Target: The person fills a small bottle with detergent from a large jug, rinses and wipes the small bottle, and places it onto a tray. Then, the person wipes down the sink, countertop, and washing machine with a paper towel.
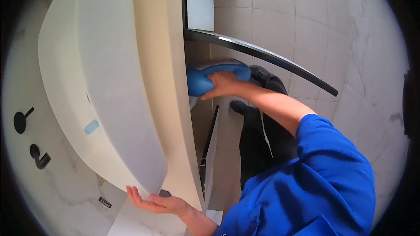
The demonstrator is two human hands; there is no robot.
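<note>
My right hand [222, 84] is closed round a blue plastic container [199, 82], low at the opening of the cabinet under the counter. A pale label shows on its upper side, and its left end is hidden by the counter edge. My left hand [159, 204] is at the lower corner of the large white basin [105, 74], fingers slightly curled and apart, touching or very close to its rim. A small light-blue sticker [91, 126] is on the basin.
The cream counter [168, 105] runs beside the basin. A dark-edged door [271, 57] juts out at the upper right, with another door [209, 148] below. A black tap [40, 157] and handle [20, 121] are on the wall. My shoes [238, 107] stand on floor tiles.
</note>
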